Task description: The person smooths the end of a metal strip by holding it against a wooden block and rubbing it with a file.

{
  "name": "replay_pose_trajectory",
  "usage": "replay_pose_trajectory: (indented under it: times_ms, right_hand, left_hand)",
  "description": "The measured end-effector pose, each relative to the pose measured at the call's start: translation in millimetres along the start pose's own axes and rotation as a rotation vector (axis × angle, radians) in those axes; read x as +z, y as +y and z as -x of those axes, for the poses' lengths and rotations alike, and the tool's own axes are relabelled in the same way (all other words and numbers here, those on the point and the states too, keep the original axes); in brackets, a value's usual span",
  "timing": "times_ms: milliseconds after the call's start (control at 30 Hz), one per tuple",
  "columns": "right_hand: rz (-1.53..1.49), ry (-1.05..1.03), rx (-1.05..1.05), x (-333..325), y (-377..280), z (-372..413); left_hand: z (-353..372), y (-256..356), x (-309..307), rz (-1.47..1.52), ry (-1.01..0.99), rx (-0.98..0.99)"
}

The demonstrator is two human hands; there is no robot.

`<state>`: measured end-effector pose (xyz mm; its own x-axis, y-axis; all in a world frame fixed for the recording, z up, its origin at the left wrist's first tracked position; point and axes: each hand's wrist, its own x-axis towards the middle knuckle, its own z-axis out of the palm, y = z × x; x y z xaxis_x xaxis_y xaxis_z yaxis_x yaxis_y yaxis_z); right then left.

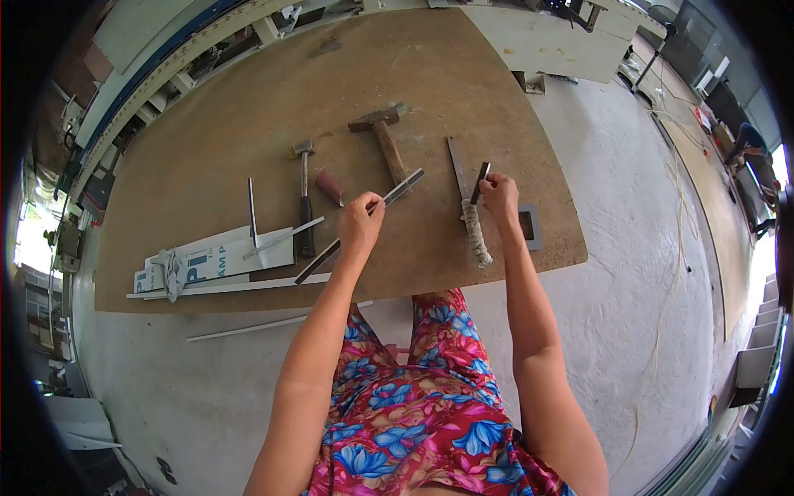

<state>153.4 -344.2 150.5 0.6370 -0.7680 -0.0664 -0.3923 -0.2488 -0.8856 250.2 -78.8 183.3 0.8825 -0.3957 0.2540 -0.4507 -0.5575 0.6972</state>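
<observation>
My left hand (361,221) is closed around the middle of a long, narrow dark metal strip (402,188), tilted over the table. In my right hand (499,197) a short dark strip (480,180) is pinched upright between the fingertips. Just beside it lies a flat-bladed tool (458,165) with a cloth-wrapped handle (474,235). A wooden-handled hammer (387,142) lies beyond my left hand, its handle end near the long strip. Further left are a hammer with a black grip (305,198) and a reddish roll (329,187).
The brown table (273,107) carries printed white sheet pieces (215,258), a crumpled grey cloth (173,273) and thin metal strips (252,207) at left. A grey square frame (531,228) sits at the right edge. A pale strip (265,323) lies below the table's front edge. Another person (748,142) is far right.
</observation>
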Motion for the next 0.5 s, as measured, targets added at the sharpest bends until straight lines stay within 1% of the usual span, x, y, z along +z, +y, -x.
replay_pose_trajectory:
  times_ms: [100, 133, 233, 333, 400, 500]
  right_hand:
    - [0.325, 0.0, -0.107, -2.8, 26.7, -28.1]
    - [0.312, 0.009, -0.097, -0.9, 34.2, -33.9]
    - [0.447, 0.085, -0.126, 4.0, 32.0, -31.5]
    - [0.439, 0.191, -0.147, 1.1, -5.1, 13.0]
    - [0.493, 0.107, -0.178, 3.3, -18.0, 38.5]
    - [0.543, -0.014, -0.197, 7.6, -17.3, 67.4]
  left_hand:
    - [-7.9, -6.0, 9.2, -0.001, -0.006, 0.037]
    - [-10.5, -8.3, 12.3, 0.005, -0.007, 0.045]
    - [-17.0, -8.7, 18.1, -0.027, -0.031, 0.075]
    - [-22.7, -14.0, 25.6, -0.033, -0.003, 0.123]
    - [-26.8, -16.4, 28.5, 0.003, 0.003, 0.139]
    - [-28.3, -16.4, 29.6, 0.033, 0.004, 0.141]
